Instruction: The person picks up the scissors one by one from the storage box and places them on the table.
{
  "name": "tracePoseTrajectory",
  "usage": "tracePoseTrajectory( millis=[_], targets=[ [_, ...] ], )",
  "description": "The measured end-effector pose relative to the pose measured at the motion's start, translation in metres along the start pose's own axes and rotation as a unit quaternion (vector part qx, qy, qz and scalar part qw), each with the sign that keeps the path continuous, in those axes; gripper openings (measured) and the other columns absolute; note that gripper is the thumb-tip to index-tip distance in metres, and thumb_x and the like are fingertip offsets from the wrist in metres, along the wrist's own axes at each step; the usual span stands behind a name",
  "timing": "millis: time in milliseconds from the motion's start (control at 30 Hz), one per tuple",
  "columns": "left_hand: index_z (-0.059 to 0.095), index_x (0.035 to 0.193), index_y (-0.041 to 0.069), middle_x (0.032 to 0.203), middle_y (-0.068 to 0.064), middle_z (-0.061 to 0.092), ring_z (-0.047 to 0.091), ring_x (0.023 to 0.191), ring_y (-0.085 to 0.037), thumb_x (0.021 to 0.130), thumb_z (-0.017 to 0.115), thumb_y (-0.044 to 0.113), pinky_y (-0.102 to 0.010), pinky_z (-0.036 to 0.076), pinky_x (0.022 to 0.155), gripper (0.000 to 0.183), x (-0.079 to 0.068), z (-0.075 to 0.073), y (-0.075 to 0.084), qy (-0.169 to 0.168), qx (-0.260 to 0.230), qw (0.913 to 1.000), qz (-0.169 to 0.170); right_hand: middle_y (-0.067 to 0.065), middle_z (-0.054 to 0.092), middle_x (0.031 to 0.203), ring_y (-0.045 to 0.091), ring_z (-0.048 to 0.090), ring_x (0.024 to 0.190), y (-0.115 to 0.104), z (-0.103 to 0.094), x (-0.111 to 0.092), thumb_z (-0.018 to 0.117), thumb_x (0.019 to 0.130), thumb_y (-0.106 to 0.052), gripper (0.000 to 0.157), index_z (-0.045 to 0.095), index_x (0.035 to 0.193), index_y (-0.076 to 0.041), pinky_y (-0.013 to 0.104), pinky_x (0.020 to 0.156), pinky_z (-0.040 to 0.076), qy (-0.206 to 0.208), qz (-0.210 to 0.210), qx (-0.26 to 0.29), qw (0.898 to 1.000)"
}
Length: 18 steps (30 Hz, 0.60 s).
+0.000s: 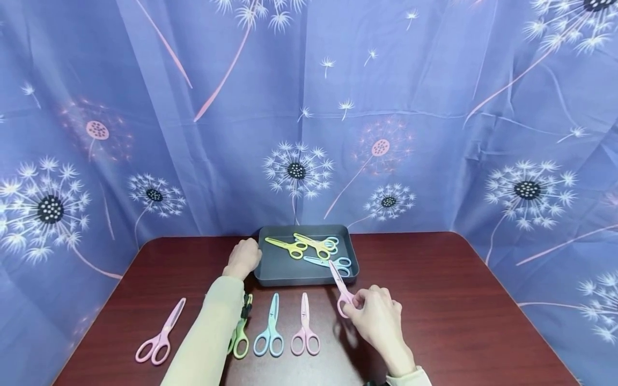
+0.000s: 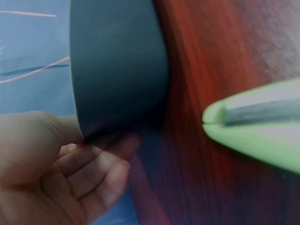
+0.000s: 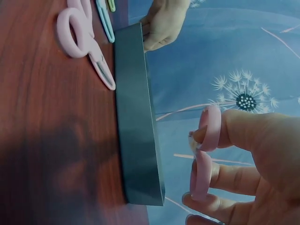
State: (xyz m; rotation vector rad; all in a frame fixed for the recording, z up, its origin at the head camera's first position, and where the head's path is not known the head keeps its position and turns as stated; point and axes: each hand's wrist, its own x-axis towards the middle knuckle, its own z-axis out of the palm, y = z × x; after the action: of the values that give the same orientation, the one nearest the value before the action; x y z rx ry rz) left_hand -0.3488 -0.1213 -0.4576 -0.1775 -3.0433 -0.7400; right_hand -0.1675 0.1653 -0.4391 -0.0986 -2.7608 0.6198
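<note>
At the left end of the dark grey tray, my left hand grips the tray wall. The left wrist view shows the thumb at the rim and curled fingers beneath it. My right hand holds pink scissors by the handle loops, blades pointing toward the tray's front right corner. Inside the tray lie yellow scissors, a second yellow pair overlapping light blue handles, and light blue scissors nearer the front. The held scissors' blade tip overlaps this pair in the head view.
In front of the tray lie green scissors, partly behind my left forearm, blue scissors and pink scissors. Another pink pair lies farther left on the brown table. A blue dandelion-print curtain hangs behind.
</note>
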Motion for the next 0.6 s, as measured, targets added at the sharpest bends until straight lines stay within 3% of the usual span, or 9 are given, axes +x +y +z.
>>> tracePoseTrajectory(
  millis=[600],
  targets=[
    [0.053, 0.059, 0.007, 0.065, -0.012, 0.058, 0.062, 0.068, -0.032, 0.087, 0.055, 0.004, -0.045, 0.05, 0.064, 0.028, -0.001, 0.003, -0.003, 0.025, 0.012, 0.9994, 0.021, -0.004, 0.047, 0.07, 0.026, 0.052, 0.088, -0.009, 0.013, -0.021, 0.072, 0.067, -0.031, 0.026, 0.049, 0.057, -0.025, 0.056, 0.08, 0.033, -0.052, 0.008, -0.03, 0.998]
  ],
)
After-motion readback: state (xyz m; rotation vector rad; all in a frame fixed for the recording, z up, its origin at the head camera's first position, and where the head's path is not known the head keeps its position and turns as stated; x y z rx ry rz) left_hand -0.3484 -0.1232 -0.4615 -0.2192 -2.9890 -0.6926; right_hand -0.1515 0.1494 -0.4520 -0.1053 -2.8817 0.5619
